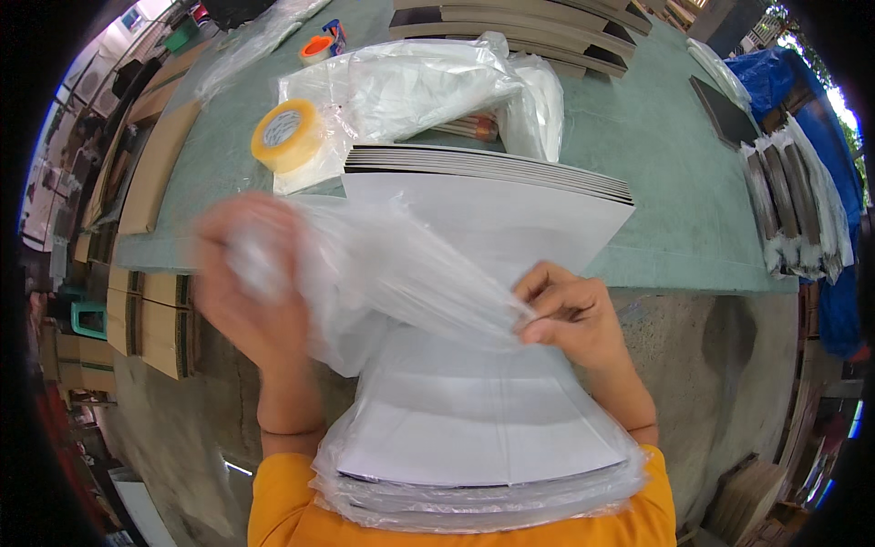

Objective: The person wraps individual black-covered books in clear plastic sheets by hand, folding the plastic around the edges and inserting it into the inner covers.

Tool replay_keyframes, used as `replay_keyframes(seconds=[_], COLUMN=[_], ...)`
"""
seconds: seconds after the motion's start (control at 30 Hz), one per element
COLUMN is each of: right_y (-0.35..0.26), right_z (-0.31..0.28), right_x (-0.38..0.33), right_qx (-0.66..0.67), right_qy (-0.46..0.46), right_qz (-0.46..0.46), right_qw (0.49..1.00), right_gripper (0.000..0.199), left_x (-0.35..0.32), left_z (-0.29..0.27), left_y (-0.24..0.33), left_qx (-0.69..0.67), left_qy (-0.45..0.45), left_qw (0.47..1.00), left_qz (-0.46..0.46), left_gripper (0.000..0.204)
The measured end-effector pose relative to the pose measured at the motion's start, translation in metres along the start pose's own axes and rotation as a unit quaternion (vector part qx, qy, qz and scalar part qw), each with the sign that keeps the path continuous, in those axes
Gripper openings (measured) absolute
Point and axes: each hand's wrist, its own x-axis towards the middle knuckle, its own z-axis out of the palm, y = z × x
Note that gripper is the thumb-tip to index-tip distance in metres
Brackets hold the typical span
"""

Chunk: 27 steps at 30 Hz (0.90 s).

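Observation:
A clear plastic bag (410,264) stretches between my hands in front of me. My left hand (246,273), smeared by motion, is closed round a bunch of it. Thumb and fingertips of my right hand (570,314) pinch the bag's other side. Below, close to my body, lies a stack of white boards (465,428) wrapped in clear plastic. Just beyond the bag, a second stack of white boards (483,214) with dark edges rests on the green table (674,219), partly hidden by the film.
A roll of clear tape (287,135) stands left of a crumpled plastic bag pile (401,87). An orange tape roll (316,49) sits farther back. Grey boards (524,36) are stacked at the far edge. Plastic-wrapped bundles (797,201) stand right; cardboard boxes (159,319) stand left.

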Motion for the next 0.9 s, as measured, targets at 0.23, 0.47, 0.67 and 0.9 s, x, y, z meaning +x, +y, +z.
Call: replay_keyframes(seconds=[0.23, 0.47, 0.67, 0.9], right_y=[-0.047, -0.002, -0.003, -0.004], right_z=[0.016, -0.003, -0.005, -0.024], right_x=[0.02, 0.015, 0.006, -0.011], right_qx=[0.055, 0.202, -0.035, -0.527], right_qy=[0.112, -0.115, -0.417, -0.386], right_qz=[-0.194, 0.105, 0.087, 0.119], right_qw=[0.973, 0.967, 0.904, 0.748], right_gripper=[0.046, 0.041, 0.031, 0.018], left_x=[-0.049, -0.013, 0.003, -0.003], left_z=[0.051, 0.038, 0.023, 0.002], left_y=[0.028, 0.036, 0.002, 0.009], left_qx=[-0.239, -0.382, -0.37, -0.408], left_qy=[-0.399, -0.329, -0.611, -0.587], left_qw=[0.885, 0.802, 0.697, 0.697], left_qz=[0.032, -0.32, -0.065, 0.064], left_gripper=[0.038, 0.019, 0.016, 0.017])
